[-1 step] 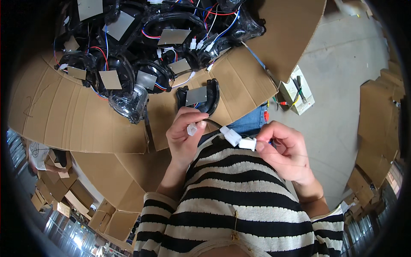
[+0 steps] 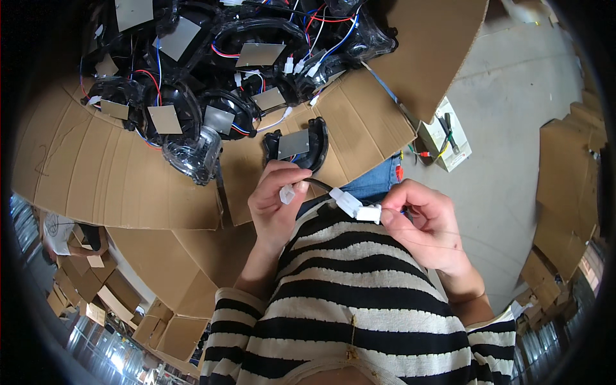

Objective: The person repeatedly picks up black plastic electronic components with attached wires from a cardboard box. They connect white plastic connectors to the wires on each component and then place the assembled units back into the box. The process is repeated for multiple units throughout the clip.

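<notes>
My left hand (image 2: 274, 202) is closed, pinching a short black cable (image 2: 316, 183), with a white plug connector (image 2: 287, 194) showing against its fingers. At the cable's other end is a translucent white connector (image 2: 345, 201). A second, smaller white connector (image 2: 368, 213) touches it at an angle, pinched by the thumb and fingertips of my right hand (image 2: 423, 224). Whether the two are locked together cannot be made out. Just beyond my left hand, a curved black lamp housing (image 2: 319, 144) with a grey metal plate (image 2: 294, 145) lies on cardboard.
Ahead, a large open cardboard box (image 2: 122, 173) bears a heap of black lamp units (image 2: 224, 102) with coloured wires. Right of it stands a white box (image 2: 449, 144) with hand tools. More cartons (image 2: 568, 186) line the right; another person (image 2: 61, 234) is at far left.
My right hand and the small white connector have shifted very slightly left. My left hand stays practically where it was.
</notes>
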A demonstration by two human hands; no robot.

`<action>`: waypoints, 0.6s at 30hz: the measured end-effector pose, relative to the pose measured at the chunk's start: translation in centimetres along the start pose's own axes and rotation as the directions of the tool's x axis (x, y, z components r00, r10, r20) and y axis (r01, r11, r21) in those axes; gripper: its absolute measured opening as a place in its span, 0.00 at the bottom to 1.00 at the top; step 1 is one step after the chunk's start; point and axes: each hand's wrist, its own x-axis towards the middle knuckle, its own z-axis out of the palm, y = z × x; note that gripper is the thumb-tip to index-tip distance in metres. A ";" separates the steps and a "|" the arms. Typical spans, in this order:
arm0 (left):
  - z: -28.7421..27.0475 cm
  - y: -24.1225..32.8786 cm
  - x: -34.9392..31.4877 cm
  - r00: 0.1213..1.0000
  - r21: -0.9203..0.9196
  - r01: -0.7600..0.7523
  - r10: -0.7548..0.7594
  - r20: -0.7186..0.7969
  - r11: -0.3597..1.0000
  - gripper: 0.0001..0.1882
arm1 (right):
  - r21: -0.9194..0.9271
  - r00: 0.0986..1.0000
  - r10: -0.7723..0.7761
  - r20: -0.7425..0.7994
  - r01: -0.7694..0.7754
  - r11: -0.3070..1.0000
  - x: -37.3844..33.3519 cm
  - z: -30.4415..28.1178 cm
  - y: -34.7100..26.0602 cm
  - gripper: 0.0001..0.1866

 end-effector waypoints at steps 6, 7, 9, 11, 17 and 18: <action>-0.7 0.8 0.0 1.000 0.145 -0.004 0.003 0.009 0.989 0.09 | -0.233 0.996 -0.014 -0.088 -0.007 0.972 0.8 -0.4 0.4 0.03; -0.8 1.0 0.0 1.000 0.201 -0.013 0.007 0.030 0.980 0.09 | -0.325 0.996 -0.043 -0.079 0.015 0.946 0.9 -0.6 0.4 0.03; -1.1 0.8 0.3 0.993 0.296 -0.081 0.050 0.111 0.952 0.10 | -0.285 0.990 -0.068 -0.121 0.031 0.958 1.1 -0.3 0.5 0.02; -1.3 0.9 0.7 0.982 0.378 -0.146 0.089 0.165 0.914 0.10 | -0.238 0.984 -0.076 -0.159 0.037 0.971 1.4 -0.3 0.7 0.02; -1.8 1.6 1.2 0.967 0.428 -0.210 0.123 0.222 0.879 0.10 | -0.333 0.989 -0.043 -0.142 -0.007 0.943 2.1 -1.0 1.0 0.03; -1.9 1.7 1.3 0.957 0.426 -0.226 0.118 0.265 0.876 0.10 | -0.302 0.985 -0.060 -0.164 0.008 0.953 2.2 -0.9 1.2 0.03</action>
